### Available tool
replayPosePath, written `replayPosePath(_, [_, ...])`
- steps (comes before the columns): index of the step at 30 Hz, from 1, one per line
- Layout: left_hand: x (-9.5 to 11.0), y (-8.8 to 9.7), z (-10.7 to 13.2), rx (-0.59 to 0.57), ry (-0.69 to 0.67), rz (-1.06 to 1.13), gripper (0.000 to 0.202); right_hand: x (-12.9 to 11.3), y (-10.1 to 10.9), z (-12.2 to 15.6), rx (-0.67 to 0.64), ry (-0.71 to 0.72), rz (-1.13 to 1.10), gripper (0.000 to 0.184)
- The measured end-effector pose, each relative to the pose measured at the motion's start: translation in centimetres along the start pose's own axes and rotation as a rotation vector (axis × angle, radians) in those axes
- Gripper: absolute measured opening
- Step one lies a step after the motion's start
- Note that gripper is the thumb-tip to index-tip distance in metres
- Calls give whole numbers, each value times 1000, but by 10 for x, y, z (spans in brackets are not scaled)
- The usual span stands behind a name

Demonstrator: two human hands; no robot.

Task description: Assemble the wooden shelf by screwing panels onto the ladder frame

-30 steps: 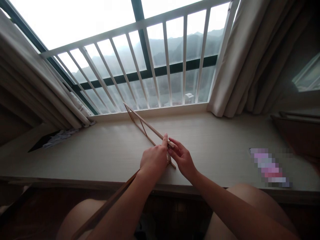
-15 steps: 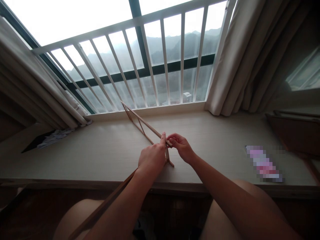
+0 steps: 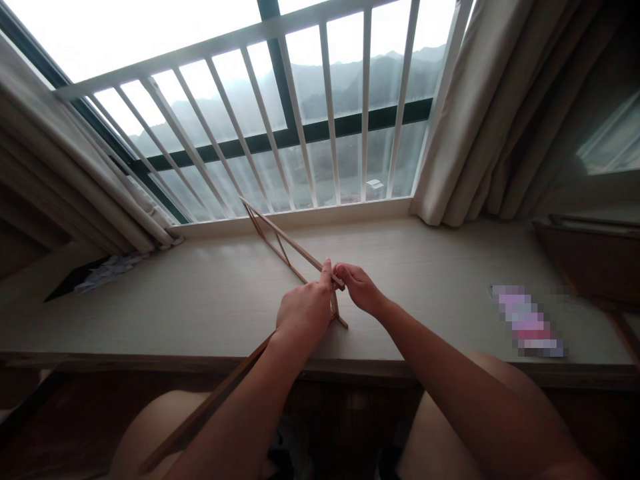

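Frame (image 3: 298,247) in L hand (image 3: 303,312), end @ R hand (image 3: 364,289)

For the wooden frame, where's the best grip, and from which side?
Probably the frame's upper rail, pinched across from above, just beyond the left hand. That stretch is slim and bare, and the gap between it and the lower rail should leave room for fingertips.

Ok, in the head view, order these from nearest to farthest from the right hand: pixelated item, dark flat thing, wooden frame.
1. Wooden frame: right at the right hand, mostly leftward.
2. Pixelated item: off to the right.
3. Dark flat thing: at the far left.
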State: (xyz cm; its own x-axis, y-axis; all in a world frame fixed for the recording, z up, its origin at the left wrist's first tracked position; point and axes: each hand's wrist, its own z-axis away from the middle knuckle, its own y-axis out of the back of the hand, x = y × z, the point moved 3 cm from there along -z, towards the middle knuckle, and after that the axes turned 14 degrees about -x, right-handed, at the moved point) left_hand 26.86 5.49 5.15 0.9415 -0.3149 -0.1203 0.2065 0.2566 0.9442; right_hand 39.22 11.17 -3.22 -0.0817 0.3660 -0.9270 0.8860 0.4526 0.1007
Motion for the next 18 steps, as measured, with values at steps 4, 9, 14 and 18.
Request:
replayPosePath(4, [0,-2,-1,28,-10,0,71,0,-2,5,18,26,-142,41])
replayPosePath(9, [-1,-4,-2,62,-15,29,73,-2,-3,7,12,43,-81,34])
replayPosePath(14, [-1,-3,-1,48,-30,48,75,3,-2,3,42,1,-22,52])
replayPosePath(18, [-1,-4,-2,41,-22,45,73,3,-1,6,71,34,-140,35])
